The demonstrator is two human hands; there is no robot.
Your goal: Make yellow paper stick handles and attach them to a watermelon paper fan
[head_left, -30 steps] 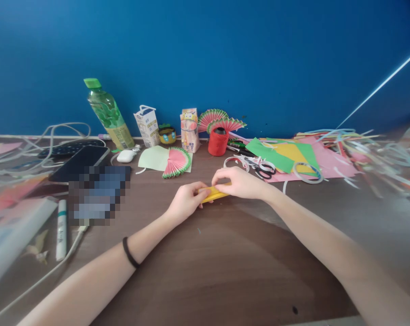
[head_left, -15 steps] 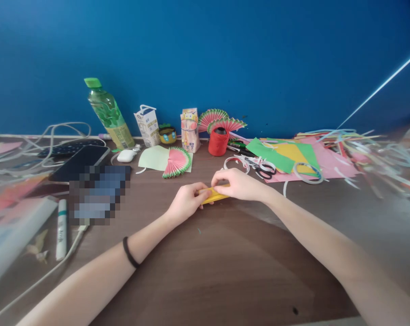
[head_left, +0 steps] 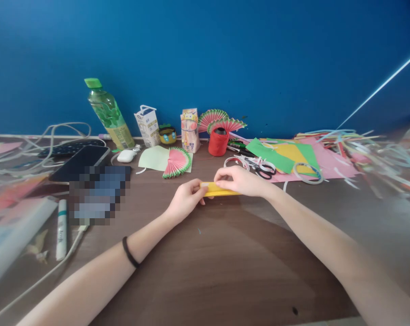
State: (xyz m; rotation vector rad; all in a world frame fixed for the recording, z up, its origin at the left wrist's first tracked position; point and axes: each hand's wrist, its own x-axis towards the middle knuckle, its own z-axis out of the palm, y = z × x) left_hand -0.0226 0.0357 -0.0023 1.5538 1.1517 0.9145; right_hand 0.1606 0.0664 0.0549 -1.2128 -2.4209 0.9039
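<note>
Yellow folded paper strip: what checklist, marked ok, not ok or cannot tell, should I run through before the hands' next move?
1. Left hand grips the yellow folded paper strip: ok, thumb and fingers pinch its left end.
2. Right hand grips it too: ok, the fingertips are on its upper side.
3. Creases sharp and even: cannot tell, too small to judge.
4. Black-handled metal scissors apart from the strip: ok, they lie beyond the right hand.
5. Pink-and-green pleated paper fan away from the fingers: ok, it lies beyond the left hand.

Yellow strip: matt paper; tabletop: smooth, wood-look; bottle: glossy plastic.
</note>
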